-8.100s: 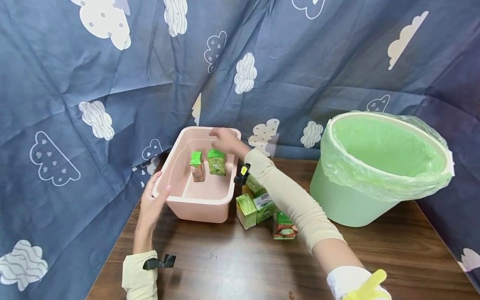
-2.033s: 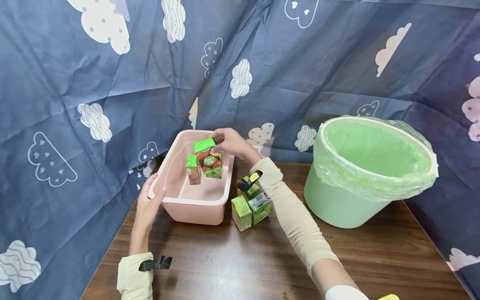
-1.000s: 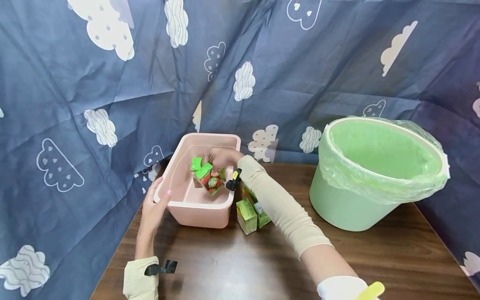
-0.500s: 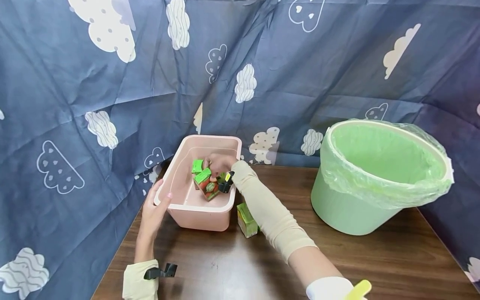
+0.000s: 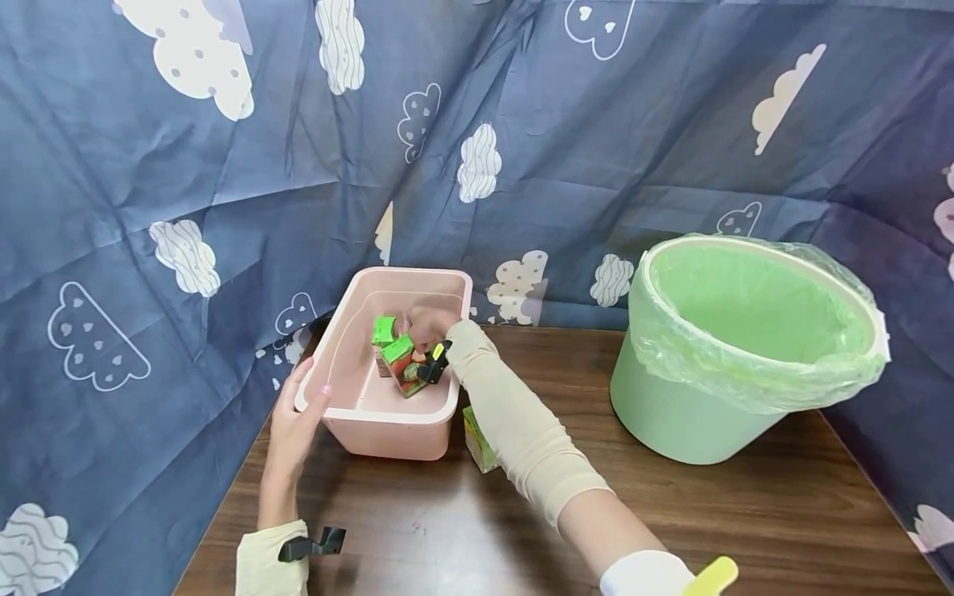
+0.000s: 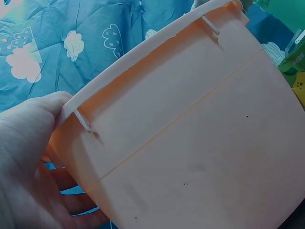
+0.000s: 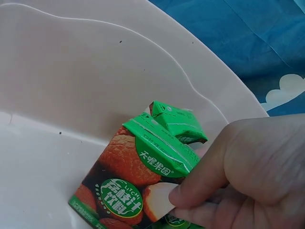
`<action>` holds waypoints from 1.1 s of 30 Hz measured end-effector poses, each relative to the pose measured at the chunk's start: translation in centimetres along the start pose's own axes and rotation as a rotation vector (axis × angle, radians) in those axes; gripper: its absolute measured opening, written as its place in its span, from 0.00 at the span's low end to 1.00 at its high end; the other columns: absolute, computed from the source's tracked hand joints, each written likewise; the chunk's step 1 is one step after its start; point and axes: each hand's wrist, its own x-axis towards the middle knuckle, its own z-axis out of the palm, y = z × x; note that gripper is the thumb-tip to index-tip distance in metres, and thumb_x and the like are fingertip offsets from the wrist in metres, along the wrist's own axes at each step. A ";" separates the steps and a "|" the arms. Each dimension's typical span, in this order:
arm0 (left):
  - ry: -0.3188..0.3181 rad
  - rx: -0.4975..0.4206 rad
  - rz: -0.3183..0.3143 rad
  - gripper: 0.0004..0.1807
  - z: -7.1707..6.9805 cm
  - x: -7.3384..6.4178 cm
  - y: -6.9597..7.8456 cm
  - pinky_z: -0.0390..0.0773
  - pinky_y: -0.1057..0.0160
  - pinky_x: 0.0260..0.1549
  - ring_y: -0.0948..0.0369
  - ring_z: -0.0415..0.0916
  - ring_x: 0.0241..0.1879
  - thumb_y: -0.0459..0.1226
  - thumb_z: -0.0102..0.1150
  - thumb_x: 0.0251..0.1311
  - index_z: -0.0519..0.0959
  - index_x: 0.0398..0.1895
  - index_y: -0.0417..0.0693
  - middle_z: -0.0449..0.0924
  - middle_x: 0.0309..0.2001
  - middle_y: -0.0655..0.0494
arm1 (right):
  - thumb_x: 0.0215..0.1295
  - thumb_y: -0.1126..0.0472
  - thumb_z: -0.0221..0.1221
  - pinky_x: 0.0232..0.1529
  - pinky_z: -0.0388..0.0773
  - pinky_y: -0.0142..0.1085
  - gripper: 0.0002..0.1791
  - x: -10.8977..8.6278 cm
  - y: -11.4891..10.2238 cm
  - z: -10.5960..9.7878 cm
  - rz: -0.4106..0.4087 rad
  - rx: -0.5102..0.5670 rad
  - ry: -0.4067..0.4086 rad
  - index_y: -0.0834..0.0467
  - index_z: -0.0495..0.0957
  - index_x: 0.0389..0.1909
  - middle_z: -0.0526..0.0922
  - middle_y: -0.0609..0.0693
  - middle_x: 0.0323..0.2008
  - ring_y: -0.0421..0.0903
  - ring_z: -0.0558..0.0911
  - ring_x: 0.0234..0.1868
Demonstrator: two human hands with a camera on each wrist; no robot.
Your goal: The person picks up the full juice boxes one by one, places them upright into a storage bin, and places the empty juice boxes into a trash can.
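Note:
My left hand (image 5: 292,426) grips the front left corner of a pink plastic tub (image 5: 387,439), thumb over the rim and the other fingers against the outside wall. Inside the tub, my right hand (image 5: 428,324) pinches a lychee juice carton (image 7: 119,157), red with a green top, which leans at an angle. The thumb presses near its printed fruit in the right wrist view. Right behind it stands another green-topped carton (image 5: 383,329). A green carton low in the tub is mostly hidden by the right hand and wrist.
On the wooden table (image 5: 417,530), a green carton (image 5: 480,447) stands against the tub's right side, partly behind the right forearm. A pale green bin (image 5: 678,414) with a plastic liner stands at the right. A dark blue cloud-print curtain (image 5: 581,207) hangs behind.
A red lychee carton beside the tub was lifted over its rim by the right hand, then lowered inside and tilted towards the other cartons. The left hand has stayed on the rim.

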 end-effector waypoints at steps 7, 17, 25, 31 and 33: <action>-0.001 -0.006 0.011 0.32 -0.4 0.0 0.2 0.66 0.79 0.55 0.54 0.57 0.71 0.34 0.55 0.71 0.62 0.77 0.43 0.58 0.75 0.49 | 0.56 0.81 0.49 0.15 0.55 0.32 0.18 0.4 -0.6 0.1 0.037 -0.174 0.041 0.57 0.62 0.19 0.58 0.47 0.13 0.41 0.57 0.13; 0.015 0.018 0.025 0.33 -0.3 0.5 0.5 0.64 0.76 0.59 0.54 0.57 0.72 0.34 0.57 0.70 0.62 0.77 0.43 0.59 0.76 0.47 | 0.57 0.74 0.58 0.17 0.59 0.31 0.12 0.8 -1.3 -0.8 0.063 -0.334 0.015 0.56 0.73 0.20 0.65 0.46 0.16 0.41 0.62 0.15; 0.005 -0.022 0.040 0.32 0.2 0.8 0.1 0.64 0.78 0.57 0.54 0.58 0.71 0.32 0.56 0.70 0.63 0.76 0.42 0.60 0.75 0.48 | 0.52 0.80 0.57 0.18 0.60 0.30 0.11 0.1 -0.6 -1.2 -0.021 -0.145 0.029 0.61 0.74 0.27 0.66 0.48 0.21 0.40 0.62 0.16; 0.006 -0.029 0.032 0.32 0.1 0.3 -0.2 0.65 0.78 0.56 0.54 0.59 0.71 0.32 0.56 0.70 0.63 0.76 0.41 0.60 0.74 0.47 | 0.55 0.79 0.57 0.22 0.62 0.30 0.13 -1.5 -0.9 -1.2 -0.119 -0.205 0.010 0.68 0.81 0.40 0.69 0.50 0.28 0.41 0.64 0.21; 0.008 -0.032 0.035 0.32 -0.1 0.2 -0.1 0.65 0.78 0.56 0.53 0.59 0.71 0.32 0.56 0.70 0.63 0.76 0.41 0.60 0.74 0.47 | 0.55 0.79 0.56 0.24 0.63 0.30 0.17 -2.1 -1.4 -1.6 -0.172 -0.235 0.010 0.68 0.83 0.44 0.76 0.53 0.32 0.41 0.64 0.23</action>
